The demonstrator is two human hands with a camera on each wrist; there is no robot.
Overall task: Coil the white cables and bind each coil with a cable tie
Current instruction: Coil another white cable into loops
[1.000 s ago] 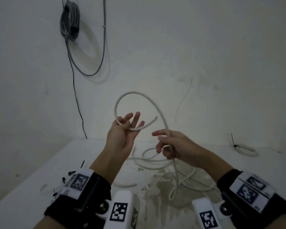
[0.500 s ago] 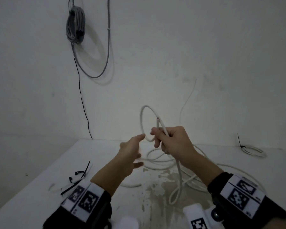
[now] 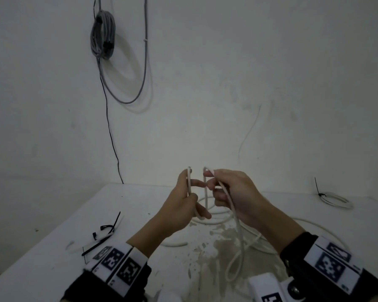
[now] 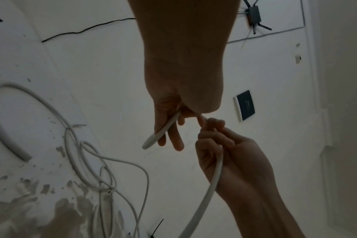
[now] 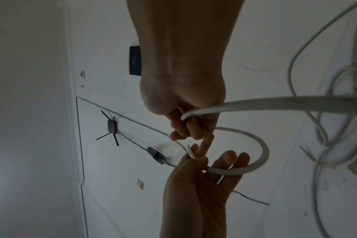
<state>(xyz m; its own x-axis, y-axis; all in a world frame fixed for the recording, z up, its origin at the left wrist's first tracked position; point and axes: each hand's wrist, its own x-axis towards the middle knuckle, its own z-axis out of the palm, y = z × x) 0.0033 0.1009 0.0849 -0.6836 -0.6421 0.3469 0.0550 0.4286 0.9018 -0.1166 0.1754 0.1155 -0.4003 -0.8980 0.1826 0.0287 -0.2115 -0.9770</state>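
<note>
A long white cable (image 3: 238, 232) rises from a loose tangle on the table (image 3: 52, 258) into my hands. My right hand (image 3: 234, 192) grips it with curled fingers, and the cable bends over the top of that fist. From there a short U-shaped loop (image 5: 255, 145) hangs across to my left hand (image 3: 181, 203). The left thumb pinches the cable's free end (image 3: 189, 179) against the palm, with the tip pointing up and the fingers fairly straight. The left wrist view shows the cable (image 4: 163, 130) passing under the thumb and my right hand (image 4: 224, 153) close beside it.
Several black cable ties (image 3: 103, 234) lie on the table at the left. A coil bound with a black tie (image 3: 334, 200) sits at the back right. A short white cable piece (image 3: 175, 244) lies near the stained middle. A grey cable bundle (image 3: 103, 33) hangs on the wall.
The large raised loop has shrunk to a small U between the hands. My left hand, open half a second ago, now pinches the cable's end. Both hands stand close together.
</note>
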